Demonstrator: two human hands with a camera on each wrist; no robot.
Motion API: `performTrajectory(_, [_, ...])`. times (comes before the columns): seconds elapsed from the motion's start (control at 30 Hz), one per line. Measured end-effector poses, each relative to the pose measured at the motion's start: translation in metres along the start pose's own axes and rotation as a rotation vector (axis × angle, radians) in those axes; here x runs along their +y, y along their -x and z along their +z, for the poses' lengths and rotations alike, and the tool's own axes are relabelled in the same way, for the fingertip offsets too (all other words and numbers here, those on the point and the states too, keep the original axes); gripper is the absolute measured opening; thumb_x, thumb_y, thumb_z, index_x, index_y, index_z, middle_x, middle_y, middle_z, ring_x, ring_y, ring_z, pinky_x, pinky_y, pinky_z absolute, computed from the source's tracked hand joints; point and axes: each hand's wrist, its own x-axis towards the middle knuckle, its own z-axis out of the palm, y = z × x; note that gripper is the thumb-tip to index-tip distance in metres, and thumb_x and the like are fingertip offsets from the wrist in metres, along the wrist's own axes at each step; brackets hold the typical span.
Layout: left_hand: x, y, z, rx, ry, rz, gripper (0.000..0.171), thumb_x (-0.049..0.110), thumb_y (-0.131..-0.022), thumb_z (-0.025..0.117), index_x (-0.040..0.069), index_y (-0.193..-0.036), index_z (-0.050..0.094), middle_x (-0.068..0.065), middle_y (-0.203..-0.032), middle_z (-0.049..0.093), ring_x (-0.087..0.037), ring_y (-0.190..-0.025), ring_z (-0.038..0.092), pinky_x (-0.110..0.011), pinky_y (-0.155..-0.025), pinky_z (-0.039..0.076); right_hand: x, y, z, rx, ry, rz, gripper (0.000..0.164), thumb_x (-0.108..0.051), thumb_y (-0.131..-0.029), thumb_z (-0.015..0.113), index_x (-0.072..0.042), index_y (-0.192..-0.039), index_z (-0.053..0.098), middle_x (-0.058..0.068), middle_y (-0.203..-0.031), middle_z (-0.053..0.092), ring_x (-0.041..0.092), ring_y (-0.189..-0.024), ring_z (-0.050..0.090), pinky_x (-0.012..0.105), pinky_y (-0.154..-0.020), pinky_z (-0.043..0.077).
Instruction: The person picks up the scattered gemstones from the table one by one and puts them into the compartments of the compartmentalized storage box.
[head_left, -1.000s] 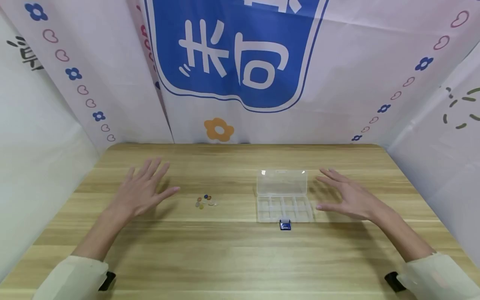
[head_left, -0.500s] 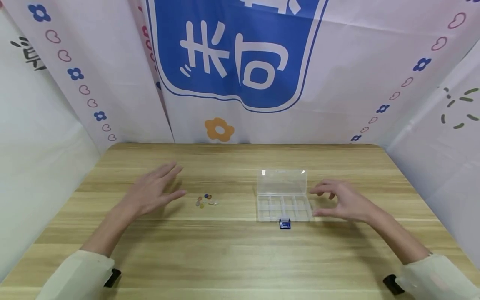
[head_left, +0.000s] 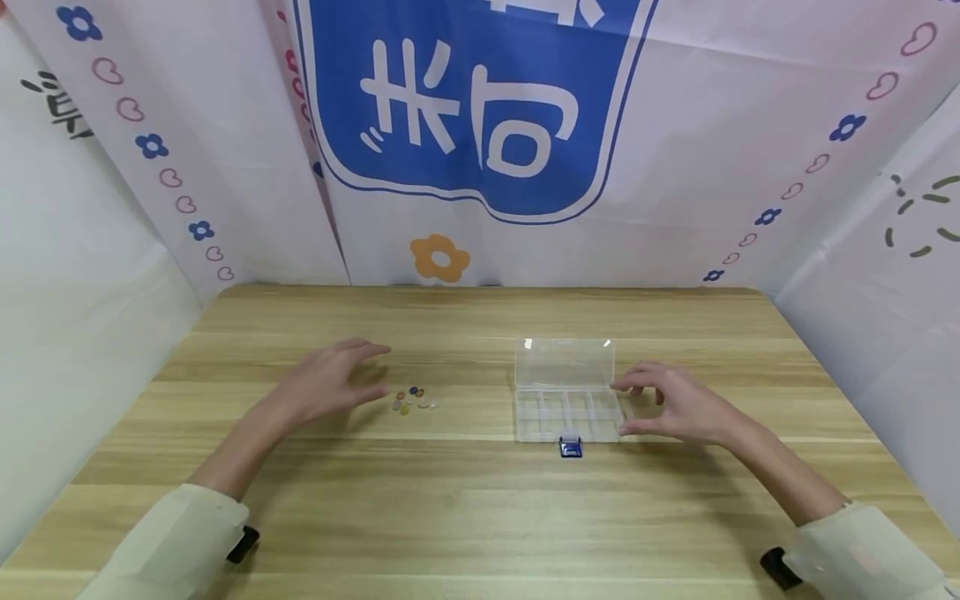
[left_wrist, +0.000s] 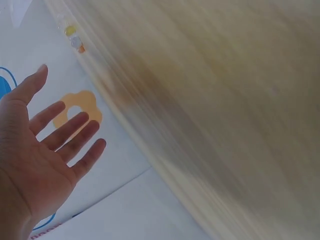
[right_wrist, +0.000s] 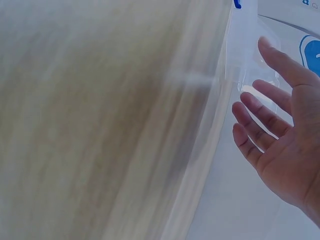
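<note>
A clear plastic compartment box (head_left: 568, 416) lies on the table with its lid (head_left: 564, 363) raised at the back and a blue latch (head_left: 571, 447) at the front. My right hand (head_left: 678, 406) is at the box's right side, thumb and fingers spread apart; whether the fingertips touch it I cannot tell. Left of the box lies a small cluster of colored beads (head_left: 405, 409), orange, blue, yellow and clear. Just left of them my left hand (head_left: 322, 387) hovers with thumb and fingers parted, holding nothing. The left wrist view shows that hand's palm (left_wrist: 40, 165) with fingers loosely extended.
The wooden table (head_left: 465, 517) reaches back to a white printed cloth (head_left: 675, 167) with a blue sign and an orange flower (head_left: 440, 258). Cloth also hangs at both sides. Black wrist straps (head_left: 243, 545) show below the sleeves (head_left: 172, 542).
My left hand has moved right, close to the beads. The right hand has moved left to the box's side, its fingers bending more. Box and beads have stayed in place.
</note>
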Motion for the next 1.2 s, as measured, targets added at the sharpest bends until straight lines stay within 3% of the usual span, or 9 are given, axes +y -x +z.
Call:
performTrajectory(0.17, [0.0,-0.007,0.008,-0.013,0.032,0.037,0.058,0.032,-0.095,0.077,0.0,-0.14,0.06,-0.022,-0.131,0.066,-0.035,-0.107,0.067,-0.054,-0.09,0.057,0.0,-0.001,0.002,-0.018,-0.004,0.025,0.058,-0.032,-0.08,0.091,-0.001,-0.124,0.072,0.015,-0.123,0.068,0.024,-0.1,0.063,0.032,-0.073,0.054])
performTrajectory(0.27, [0.001,-0.013,0.01,-0.027,0.052,0.048,0.058,0.032,-0.095,0.078,-0.001,-0.139,0.06,-0.018,-0.124,0.069,-0.024,-0.093,0.066,-0.045,-0.08,0.058,0.0,-0.002,0.001,-0.019,-0.003,0.035,0.057,-0.032,-0.079,0.092,-0.001,-0.123,0.072,0.017,-0.125,0.068,0.023,-0.1,0.063,0.032,-0.073,0.054])
performTrajectory(0.43, [0.003,-0.019,0.012,-0.056,0.081,0.036,0.058,0.033,-0.094,0.077,-0.001,-0.139,0.061,-0.017,-0.121,0.07,-0.015,-0.083,0.063,-0.037,-0.073,0.056,0.0,-0.003,0.0,-0.019,-0.002,0.034,0.06,-0.032,-0.079,0.092,0.001,-0.124,0.07,0.015,-0.123,0.069,0.024,-0.1,0.063,0.033,-0.073,0.054])
performTrajectory(0.6, [0.003,-0.022,0.016,-0.079,0.104,0.022,0.056,0.029,-0.094,0.078,0.0,-0.138,0.061,-0.016,-0.12,0.07,-0.017,-0.086,0.063,-0.035,-0.074,0.056,0.001,-0.005,0.001,-0.026,-0.009,0.035,0.06,-0.033,-0.079,0.092,0.0,-0.124,0.071,0.015,-0.124,0.069,0.025,-0.102,0.064,0.033,-0.073,0.054])
performTrajectory(0.9, [0.005,-0.026,0.02,-0.1,0.182,0.05,0.052,0.021,-0.094,0.077,-0.003,-0.136,0.061,-0.019,-0.124,0.065,-0.034,-0.107,0.066,-0.05,-0.091,0.057,0.002,-0.004,0.003,-0.021,-0.026,0.026,0.058,-0.031,-0.079,0.092,-0.002,-0.124,0.072,0.014,-0.123,0.069,0.023,-0.099,0.063,0.032,-0.072,0.053])
performTrajectory(1.2, [0.006,-0.029,0.021,-0.125,0.221,0.038,0.051,0.02,-0.094,0.077,-0.005,-0.135,0.061,-0.019,-0.12,0.066,-0.034,-0.109,0.065,-0.051,-0.095,0.056,0.002,-0.005,0.002,-0.032,-0.043,0.032,0.055,-0.031,-0.079,0.092,-0.004,-0.124,0.073,0.009,-0.121,0.069,0.021,-0.098,0.061,0.031,-0.072,0.052])
